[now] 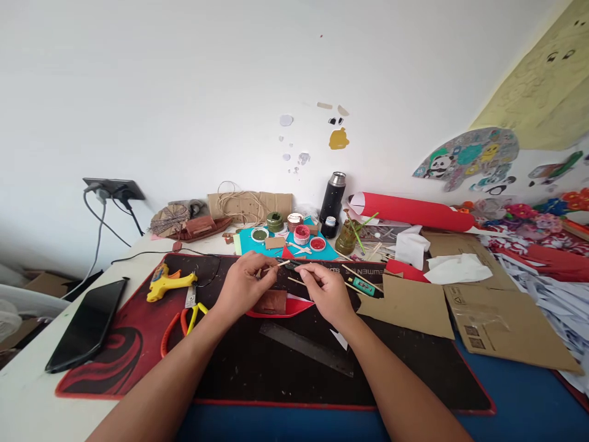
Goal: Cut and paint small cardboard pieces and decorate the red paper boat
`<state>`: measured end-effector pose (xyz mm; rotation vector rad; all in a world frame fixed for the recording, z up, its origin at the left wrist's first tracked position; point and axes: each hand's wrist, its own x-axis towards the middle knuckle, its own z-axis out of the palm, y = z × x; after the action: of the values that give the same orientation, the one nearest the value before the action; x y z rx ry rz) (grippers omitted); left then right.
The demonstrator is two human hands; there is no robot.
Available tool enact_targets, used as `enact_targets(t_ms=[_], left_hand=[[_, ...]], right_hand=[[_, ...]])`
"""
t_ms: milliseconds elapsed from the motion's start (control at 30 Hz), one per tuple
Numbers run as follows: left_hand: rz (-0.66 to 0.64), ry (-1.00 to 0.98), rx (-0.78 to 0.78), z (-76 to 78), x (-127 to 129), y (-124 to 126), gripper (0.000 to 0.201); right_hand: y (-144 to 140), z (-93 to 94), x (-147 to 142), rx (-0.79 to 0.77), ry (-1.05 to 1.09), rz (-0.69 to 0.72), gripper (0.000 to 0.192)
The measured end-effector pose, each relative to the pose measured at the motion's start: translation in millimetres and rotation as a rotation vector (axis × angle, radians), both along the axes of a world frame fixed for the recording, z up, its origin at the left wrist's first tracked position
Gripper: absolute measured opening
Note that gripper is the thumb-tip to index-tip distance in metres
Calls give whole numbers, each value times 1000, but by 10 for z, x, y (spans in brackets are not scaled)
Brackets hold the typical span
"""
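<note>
The left hand (251, 279) pinches a thin, pale wooden stick (284, 263) beyond the red, boat-shaped piece with a brown middle (273, 303). The right hand (327, 288) has bent fingers; I can't tell their grip. Pinch softly, so the stick won't snap.

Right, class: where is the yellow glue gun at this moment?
In the head view, the yellow glue gun lies on the left side, near the far left corner of the mat, between the phone and the left hand.
</note>
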<state>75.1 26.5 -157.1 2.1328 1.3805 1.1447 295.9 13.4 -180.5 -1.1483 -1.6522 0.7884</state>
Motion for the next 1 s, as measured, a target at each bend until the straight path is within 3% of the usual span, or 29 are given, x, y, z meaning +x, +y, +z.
enact_targets(t_ms=[300,533,733,867,1000], left_hand=[[56,-5,11,94,-97,35,24],[17,79,74,195,-186,-53,20],[-156,303,239,313,-240,-247,20],[-240,485,271,392,-309,-448,17],[-284,734,349,394,-316,-605,20]], right_hand=[[-96,-33,7,242,-289,184,24],[-81,-8,17,224,-473,212,24],[-72,2,4,177,-537,213,18],[-59,14,-1,122,-549,182,20],[-44,-1,-10,93,-565,131,22]])
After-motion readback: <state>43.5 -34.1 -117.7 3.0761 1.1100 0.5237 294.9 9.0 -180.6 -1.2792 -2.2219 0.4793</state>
